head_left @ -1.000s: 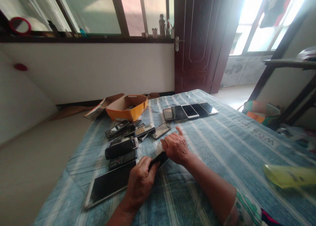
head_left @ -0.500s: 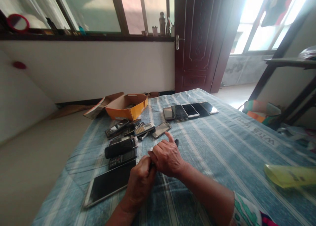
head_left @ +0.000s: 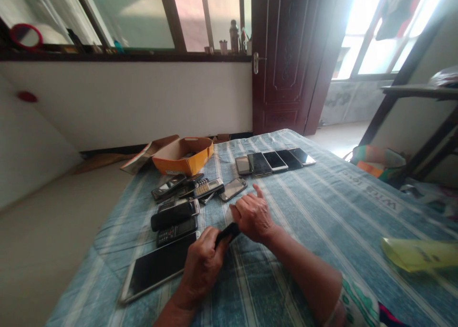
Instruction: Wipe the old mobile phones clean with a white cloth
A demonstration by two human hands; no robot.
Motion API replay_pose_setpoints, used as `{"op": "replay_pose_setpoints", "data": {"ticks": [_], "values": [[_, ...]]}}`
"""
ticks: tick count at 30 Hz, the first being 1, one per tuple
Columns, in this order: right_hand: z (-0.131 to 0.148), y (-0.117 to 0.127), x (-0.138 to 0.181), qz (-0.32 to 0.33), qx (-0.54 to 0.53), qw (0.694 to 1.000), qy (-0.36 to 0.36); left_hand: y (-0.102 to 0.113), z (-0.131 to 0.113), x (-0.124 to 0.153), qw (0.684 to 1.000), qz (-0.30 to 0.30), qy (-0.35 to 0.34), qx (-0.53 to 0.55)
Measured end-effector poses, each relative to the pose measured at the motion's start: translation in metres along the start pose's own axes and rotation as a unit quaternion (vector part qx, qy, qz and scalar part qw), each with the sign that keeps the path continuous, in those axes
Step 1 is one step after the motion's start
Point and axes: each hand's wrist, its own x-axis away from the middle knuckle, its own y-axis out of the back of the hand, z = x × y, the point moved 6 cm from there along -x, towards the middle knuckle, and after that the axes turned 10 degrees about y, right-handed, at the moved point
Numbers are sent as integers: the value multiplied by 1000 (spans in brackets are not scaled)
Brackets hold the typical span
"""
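Note:
My left hand is closed around a slim black mobile phone, whose far end sticks out past the fingers; the rest is hidden in the grip. Close to that end is my right hand, its fingers curled together and the little finger raised. Whatever the right fingers pinch is too blurred to make out. Beside my left hand lies a white-edged tablet, screen up. Beyond it are a black keypad phone, a black case and a heap of old phones.
An open orange cardboard box stands behind the heap, and a touchscreen phone lies to its right. Several smartphones form a row at the back. A yellow plastic sleeve rests at right on the striped blue cloth.
My right hand has drawn away to the right from my left hand, uncovering the black phone's end. The left hand keeps its hold and has barely moved.

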Motion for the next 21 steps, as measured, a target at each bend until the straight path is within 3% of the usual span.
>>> {"op": "replay_pose_setpoints", "data": {"ticks": [4, 7, 12, 17, 21], "values": [[36, -2, -2, 20, -37, 997, 57, 5, -6, -1, 999, -6, -22, 38], [42, -5, -2, 41, -51, 996, 61, 7, -8, -1, 999, -13, -23, 43], [16, -5, 0, 40, -28, 998, 27, 2, -4, 0, 1000, 19, 10, 14], [-22, -3, 3, 20, 5, 999, -36, 1, -1, 0, 1000, 15, 13, -4], [-20, -1, 1, 7, 11, 999, -37, 0, 0, 1, 1000, 5, 8, -8]]}}
